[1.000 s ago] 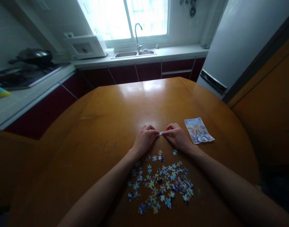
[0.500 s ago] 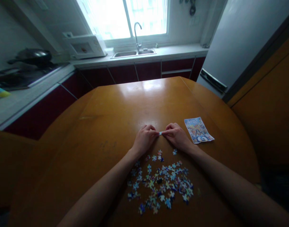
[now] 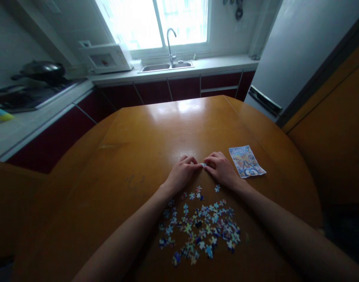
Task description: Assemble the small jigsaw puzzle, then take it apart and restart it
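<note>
A small pale jigsaw puzzle piece (image 3: 204, 165) lies between my two hands, just above or on the wooden table (image 3: 144, 137). My left hand (image 3: 182, 172) reaches it from the left, fingertips closed on its edge. From the other side my right hand (image 3: 222, 168) pinches it, covering part of it. Whether this is one piece or two joined is too small to tell. Nearer to me, between my forearms, spreads a heap of loose puzzle pieces (image 3: 208, 229). A single piece (image 3: 217, 188) lies apart, below my right hand.
A creased picture sheet (image 3: 246, 161) lies right of my right hand. Beyond the table stand a counter with a sink (image 3: 156, 67), a microwave (image 3: 107, 58) and, at the left, a pan (image 3: 42, 70) on the stove. A fridge (image 3: 302, 51) stands at the right.
The held piece and my left fingertips have shifted slightly right. My right fingers now cover more of the piece. The loose pieces and the sheet stay put.
</note>
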`<action>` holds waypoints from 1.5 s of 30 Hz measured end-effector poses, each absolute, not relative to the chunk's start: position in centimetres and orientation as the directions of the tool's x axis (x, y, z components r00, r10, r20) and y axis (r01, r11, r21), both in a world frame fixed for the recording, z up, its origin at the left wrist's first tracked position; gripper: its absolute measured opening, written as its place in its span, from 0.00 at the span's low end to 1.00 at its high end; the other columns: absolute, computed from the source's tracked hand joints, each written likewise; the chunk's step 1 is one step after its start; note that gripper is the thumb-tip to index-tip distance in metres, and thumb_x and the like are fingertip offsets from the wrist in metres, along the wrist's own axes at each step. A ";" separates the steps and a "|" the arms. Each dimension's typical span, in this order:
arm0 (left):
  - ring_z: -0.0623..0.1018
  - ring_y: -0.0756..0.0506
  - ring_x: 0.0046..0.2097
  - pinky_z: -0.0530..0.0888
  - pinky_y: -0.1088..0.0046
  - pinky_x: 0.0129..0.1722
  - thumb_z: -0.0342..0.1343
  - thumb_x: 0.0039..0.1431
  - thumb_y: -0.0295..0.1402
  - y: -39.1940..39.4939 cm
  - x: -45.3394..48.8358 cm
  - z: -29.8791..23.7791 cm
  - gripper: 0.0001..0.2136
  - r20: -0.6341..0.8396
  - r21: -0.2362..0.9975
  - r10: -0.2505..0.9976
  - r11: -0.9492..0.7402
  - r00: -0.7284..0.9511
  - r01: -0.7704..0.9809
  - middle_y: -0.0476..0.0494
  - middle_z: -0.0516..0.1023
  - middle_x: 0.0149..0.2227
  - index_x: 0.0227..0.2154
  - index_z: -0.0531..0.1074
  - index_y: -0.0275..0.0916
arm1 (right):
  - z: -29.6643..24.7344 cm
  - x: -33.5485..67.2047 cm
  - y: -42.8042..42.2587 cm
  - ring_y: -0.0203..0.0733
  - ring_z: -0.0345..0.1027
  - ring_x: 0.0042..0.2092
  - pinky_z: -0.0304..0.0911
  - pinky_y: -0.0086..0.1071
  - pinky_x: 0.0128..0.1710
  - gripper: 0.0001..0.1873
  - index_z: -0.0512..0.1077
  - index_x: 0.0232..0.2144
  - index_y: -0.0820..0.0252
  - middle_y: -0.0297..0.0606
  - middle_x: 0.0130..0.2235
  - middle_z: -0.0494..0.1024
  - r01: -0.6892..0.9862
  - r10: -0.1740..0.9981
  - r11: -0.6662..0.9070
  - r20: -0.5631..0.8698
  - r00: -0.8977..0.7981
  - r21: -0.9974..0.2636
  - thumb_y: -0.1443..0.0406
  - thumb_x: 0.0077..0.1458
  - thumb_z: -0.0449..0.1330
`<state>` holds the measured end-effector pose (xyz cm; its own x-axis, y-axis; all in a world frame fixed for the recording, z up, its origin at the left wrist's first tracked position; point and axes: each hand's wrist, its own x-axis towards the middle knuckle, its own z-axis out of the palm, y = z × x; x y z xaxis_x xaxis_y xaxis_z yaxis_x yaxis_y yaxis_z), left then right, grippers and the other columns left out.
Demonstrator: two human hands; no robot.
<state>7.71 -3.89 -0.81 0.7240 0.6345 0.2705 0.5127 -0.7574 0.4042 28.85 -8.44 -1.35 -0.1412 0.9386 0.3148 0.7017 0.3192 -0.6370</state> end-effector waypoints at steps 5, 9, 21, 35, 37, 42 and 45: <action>0.72 0.43 0.46 0.72 0.66 0.48 0.54 0.67 0.28 -3.9 7.7 -0.6 0.14 0.252 0.382 0.630 -0.762 0.734 0.523 0.46 0.77 0.43 0.47 0.79 0.52 | -1.1 29.1 -8.5 0.48 0.66 0.45 0.66 0.42 0.47 0.04 0.81 0.34 0.55 0.42 0.39 0.75 0.738 0.941 0.312 0.304 -0.151 -0.598 0.65 0.58 0.65; 0.71 0.43 0.45 0.73 0.66 0.48 0.54 0.68 0.28 -3.9 7.6 -0.6 0.14 0.268 0.358 0.617 -0.777 0.740 0.518 0.45 0.77 0.43 0.48 0.79 0.51 | -1.0 29.1 -8.7 0.47 0.66 0.44 0.66 0.42 0.46 0.03 0.80 0.33 0.54 0.41 0.38 0.75 0.747 0.941 0.305 0.308 -0.141 -0.591 0.65 0.58 0.65; 0.71 0.43 0.44 0.74 0.65 0.46 0.55 0.67 0.27 -3.7 7.5 -1.3 0.14 0.321 0.314 0.584 -0.808 0.745 0.498 0.45 0.77 0.43 0.48 0.79 0.51 | -1.5 29.9 -8.1 0.47 0.66 0.45 0.65 0.41 0.47 0.03 0.79 0.32 0.56 0.41 0.39 0.75 0.777 0.944 0.290 0.303 -0.134 -0.559 0.64 0.58 0.64; 0.71 0.43 0.44 0.74 0.64 0.46 0.55 0.67 0.29 -3.5 7.2 -1.5 0.13 0.327 0.309 0.582 -0.810 0.744 0.498 0.46 0.77 0.43 0.48 0.79 0.53 | -1.4 29.8 -8.4 0.46 0.65 0.45 0.64 0.40 0.46 0.02 0.77 0.32 0.57 0.40 0.39 0.75 0.761 0.942 0.303 0.300 -0.149 -0.574 0.66 0.57 0.64; 0.71 0.43 0.45 0.74 0.64 0.46 0.55 0.67 0.29 -3.5 7.2 -1.6 0.13 0.331 0.313 0.584 -0.809 0.742 0.497 0.46 0.77 0.43 0.48 0.79 0.52 | -1.2 29.7 -8.4 0.46 0.65 0.44 0.64 0.39 0.46 0.02 0.75 0.31 0.57 0.40 0.38 0.75 0.758 0.945 0.292 0.300 -0.133 -0.583 0.67 0.56 0.65; 0.71 0.44 0.44 0.74 0.65 0.46 0.54 0.68 0.29 -3.5 7.3 -1.8 0.13 0.331 0.315 0.584 -0.809 0.741 0.497 0.46 0.77 0.43 0.48 0.79 0.51 | -0.9 29.2 -8.5 0.46 0.65 0.44 0.64 0.39 0.46 0.03 0.73 0.31 0.58 0.40 0.38 0.74 0.742 0.941 0.308 0.303 -0.147 -0.595 0.68 0.56 0.64; 0.71 0.44 0.44 0.74 0.65 0.46 0.54 0.68 0.29 -3.5 7.3 -1.9 0.13 0.343 0.306 0.579 -0.813 0.740 0.494 0.46 0.77 0.43 0.48 0.79 0.52 | -1.0 29.0 -8.4 0.46 0.65 0.44 0.64 0.39 0.46 0.03 0.73 0.31 0.58 0.40 0.38 0.75 0.741 0.936 0.324 0.312 -0.161 -0.588 0.69 0.57 0.64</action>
<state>7.27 -3.51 -1.91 0.7397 0.5790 0.3430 0.4945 -0.8134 0.3065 29.00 -8.35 -0.98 -0.1612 0.9363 0.3121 0.7408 0.3238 -0.5885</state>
